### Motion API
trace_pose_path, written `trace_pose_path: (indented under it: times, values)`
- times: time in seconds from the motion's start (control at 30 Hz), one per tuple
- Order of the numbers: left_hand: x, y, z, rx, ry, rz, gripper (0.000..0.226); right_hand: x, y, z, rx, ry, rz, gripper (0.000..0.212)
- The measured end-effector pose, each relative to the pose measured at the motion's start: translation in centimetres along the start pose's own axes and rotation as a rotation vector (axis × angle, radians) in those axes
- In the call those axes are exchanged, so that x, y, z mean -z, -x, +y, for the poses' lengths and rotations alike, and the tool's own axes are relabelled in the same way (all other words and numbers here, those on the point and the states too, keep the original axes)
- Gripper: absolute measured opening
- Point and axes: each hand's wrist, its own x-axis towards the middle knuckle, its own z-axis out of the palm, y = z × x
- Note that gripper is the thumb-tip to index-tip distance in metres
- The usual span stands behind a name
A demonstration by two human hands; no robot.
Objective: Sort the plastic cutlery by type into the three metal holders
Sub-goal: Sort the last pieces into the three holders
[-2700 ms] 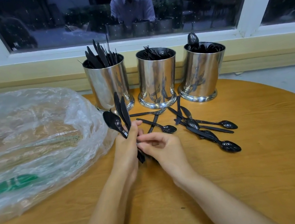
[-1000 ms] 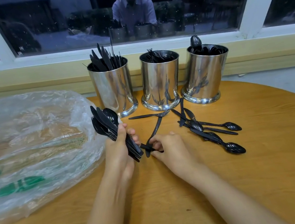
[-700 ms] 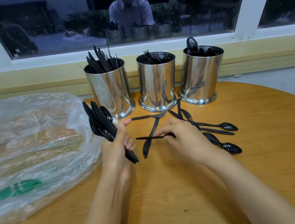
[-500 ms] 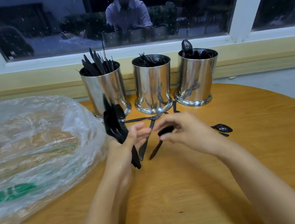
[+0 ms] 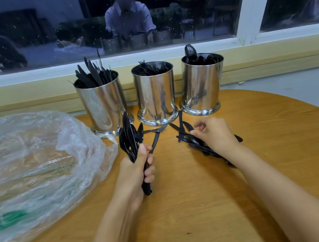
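A clear plastic bag (image 5: 23,166) is lying at the table's (image 5: 193,221) left. The left hand (image 5: 135,167) is gripping a bundle of black cutlery (image 5: 131,140) (fist wrapped tight) below the three metal holders (image 5: 156,93). The right hand (image 5: 214,134), fingers loosely spread, is hovering over the loose cutlery (image 5: 184,132).

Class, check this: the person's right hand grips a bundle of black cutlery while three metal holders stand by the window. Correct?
Not quite. The head view shows the left hand gripping the bundle of black cutlery; the right hand is open over loose pieces. Three metal holders do stand by the window.
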Motion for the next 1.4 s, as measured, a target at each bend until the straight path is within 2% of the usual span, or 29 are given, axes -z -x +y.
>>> trace_pose_path:
  times: [0.1,0.23,0.4,0.47,0.57,0.63,0.8,0.87,0.97,1.07,1.13,1.2,1.27,1.4]
  values:
    - [0.3,0.0,0.2,-0.01,-0.036,0.022,0.038,-0.3,-0.2,0.3,-0.019,0.172,-0.093,0.032]
    - [0.5,0.0,0.0,0.032,-0.018,0.04,0.032,-0.5,-0.3,-0.2,-0.003,0.332,-0.115,0.019]
    - [0.5,-0.2,-0.4,0.032,0.008,0.056,0.021,0.3,-0.4,-0.2,0.045,0.211,0.024,0.021]
    - [0.6,-0.4,-0.5,0.048,0.057,0.062,0.021,0.9,-0.4,-0.1,0.096,0.023,0.075,0.017]
    - [0.8,-0.5,-0.4,0.108,0.144,0.062,0.024,2.0,-0.2,0.0,0.23,-0.297,0.041,0.015]
    - [0.5,-0.3,0.0,0.182,0.182,0.035,0.024,2.7,0.2,-0.3,0.354,-0.364,-0.031,0.017]
    - [-1.8,0.9,1.1,0.371,0.212,-0.185,0.031,2.8,0.8,-0.9,0.824,-0.206,-0.111,0.023]
    - [-2.7,1.5,1.7,0.389,0.17,-0.269,0.032,2.8,0.8,-1.3,0.899,-0.177,-0.138,0.022]
    - [-3.3,2.4,2.5,0.387,0.112,-0.306,0.032,3.1,1.0,-1.6,0.977,-0.123,-0.127,0.02]
    - [-2.9,2.5,2.8,0.386,0.21,-0.295,0.039,3.6,1.4,-1.9,0.908,-0.214,-0.114,0.036]
    - [-2.5,2.2,2.8,0.364,0.241,-0.246,0.043,3.9,1.1,-1.5,0.708,-0.262,-0.055,0.047]
    - [-2.1,2.0,2.7,0.323,0.211,-0.176,0.045,3.9,0.2,-0.6,0.453,-0.179,-0.062,0.044]
    - [-1.7,1.8,2.5,0.292,0.185,-0.128,0.04,3.0,-0.9,0.4,0.276,-0.06,-0.179,0.036]
    - [-1.3,1.0,1.7,0.301,0.176,-0.102,0.027,0.7,-2.7,0.8,0.173,0.086,-0.395,0.041]
